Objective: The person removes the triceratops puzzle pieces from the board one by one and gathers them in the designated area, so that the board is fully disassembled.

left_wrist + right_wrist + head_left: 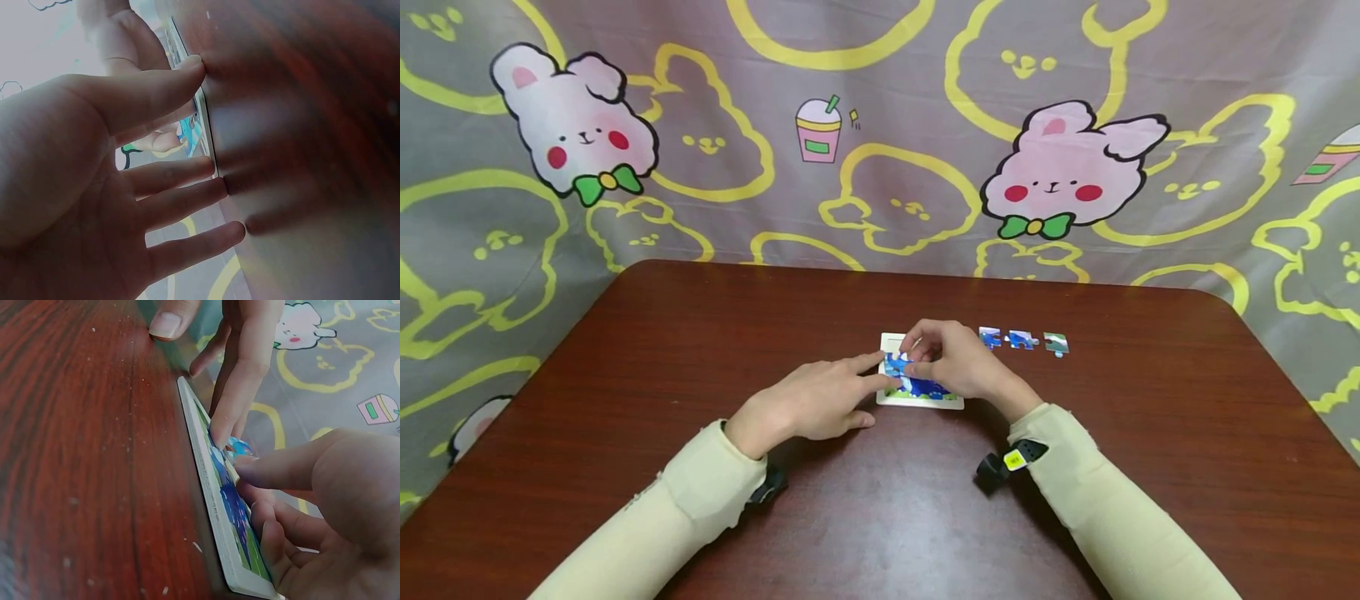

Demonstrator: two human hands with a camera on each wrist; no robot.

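Sleeves (681, 500), puzzle piece (241, 446) between right fingers (923, 332)

Puzzle board (921, 404): left hand (816, 398), fingers over the left edge, bars that side; right hand (961, 360) bars the upper right. Near edge open between forearms. Three loose pieces (1020, 340) obstruct beyond right hand. Tabletop (730, 321) passable outside both arms; curtain (895, 117) limits far side.

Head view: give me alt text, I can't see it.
The left hand touches the left side of a white-framed puzzle on a brown table; the right hand pinches a blue piece. Three loose pieces lie in a row to the right, cartoon backdrop behind.
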